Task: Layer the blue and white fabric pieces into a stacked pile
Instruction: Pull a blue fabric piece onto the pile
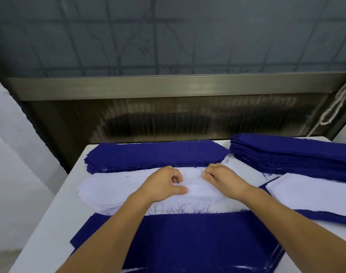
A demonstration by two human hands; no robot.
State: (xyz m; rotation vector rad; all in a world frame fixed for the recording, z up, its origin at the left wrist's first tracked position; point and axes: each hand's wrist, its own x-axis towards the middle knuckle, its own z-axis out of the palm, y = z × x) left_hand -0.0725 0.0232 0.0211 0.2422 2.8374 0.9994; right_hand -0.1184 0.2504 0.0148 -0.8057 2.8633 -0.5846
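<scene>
Both hands sit on the white fabric piece (113,191) mid-table. Left hand (164,184): fingers curled under, thumb stretched flat along the cloth, pinching a raised fold of it. Right hand (221,179): fingers curled down onto the same fold from the other side, gripping the cloth; fingertips are tucked, so exact contact is hard to read. The cloth bunches into a soft ridge between the two hands.

White piece: thin, matte, slightly translucent woven sheet, long shape with angled ends, lying on top of more white layers.

Blue stack at the back (156,156): many flat layers of deep navy woven cloth, long shape with clipped corners, front edge frayed with loose threads. It lies just behind the hands, touching the white piece's far edge.

Second blue stack (290,156) at the far right: thicker, layers clearly stepped at the edge, also frayed.

Near blue piece (187,241): large flat navy sheet under the forearms, top edge raw with dark threads fanning onto the white.

White sheet on the right (309,194): flat, crisp-edged, lying over a blue layer that shows along its near border.

Table (50,223): smooth white top, square corner.

Behind it: dark ribbed panel, brushed metal rail, frosted window with grille shadows. A pale twisted cord (339,103) hangs at the right.

No readable labels or writing.
</scene>
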